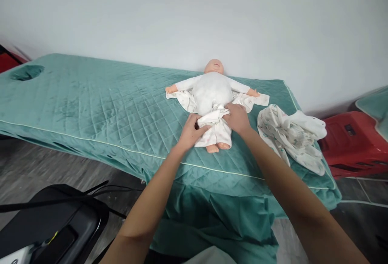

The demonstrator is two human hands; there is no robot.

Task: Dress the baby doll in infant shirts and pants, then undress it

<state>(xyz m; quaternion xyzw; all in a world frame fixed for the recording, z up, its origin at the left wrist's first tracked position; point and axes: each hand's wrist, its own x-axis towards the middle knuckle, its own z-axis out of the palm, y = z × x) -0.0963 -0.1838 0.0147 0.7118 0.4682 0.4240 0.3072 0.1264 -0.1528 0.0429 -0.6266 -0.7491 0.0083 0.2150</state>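
A baby doll [210, 90] lies on its back on the green quilted bed cover [127, 106], head toward the wall and arms spread. Its torso and arms are white cloth. White baby pants [213, 134] cover its legs, and the two feet stick out at the bottom. My left hand [193, 130] grips the waistband at the left side, thumb over the cloth. At the right side of the waist my right hand [237, 117] pinches the waistband. An opened white baby shirt [249, 100] is spread beneath the doll's torso and arms.
A crumpled heap of white printed baby clothes [291, 134] lies right of the doll. Beyond the bed's right end stands a red plastic stool [353, 140]. A black chair-like object [57, 219] with cables is at lower left. The bed has a face hole [28, 72].
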